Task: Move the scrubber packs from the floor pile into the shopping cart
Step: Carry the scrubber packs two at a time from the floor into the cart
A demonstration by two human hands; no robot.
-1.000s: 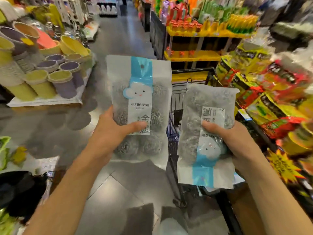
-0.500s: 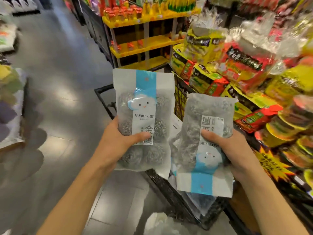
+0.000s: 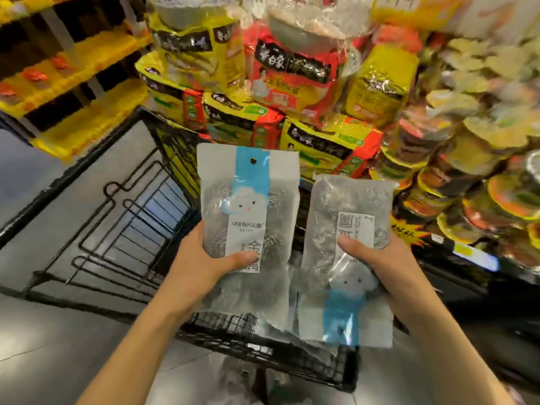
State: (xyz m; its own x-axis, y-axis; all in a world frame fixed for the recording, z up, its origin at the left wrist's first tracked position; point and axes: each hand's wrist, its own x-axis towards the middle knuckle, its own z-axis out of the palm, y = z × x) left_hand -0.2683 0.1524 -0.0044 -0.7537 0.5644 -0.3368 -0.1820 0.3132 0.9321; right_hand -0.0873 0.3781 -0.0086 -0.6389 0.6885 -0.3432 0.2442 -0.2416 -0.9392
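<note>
My left hand point(image 3: 201, 264) grips a scrubber pack point(image 3: 248, 206), a clear bag of steel-wool balls with a blue stripe and a cloud face, held upright. My right hand point(image 3: 380, 264) grips a second scrubber pack point(image 3: 350, 229) turned upside down, its blue stripe at the bottom. Both packs hang side by side above the black wire shopping cart point(image 3: 96, 182), over its near right corner. The cart's basket looks bare where it shows; the packs hide its right part.
Stacked yellow and red noodle packs point(image 3: 292, 92) and bowl noodles point(image 3: 482, 176) crowd the display right behind and to the right of the cart. Yellow shelving point(image 3: 73, 92) stands at the far left. Grey tiled floor point(image 3: 58, 346) lies to the left and below.
The view has swung right and down, so the cart now lies under both packs. Both hands keep their grip and the packs have come closer over the cart.
</note>
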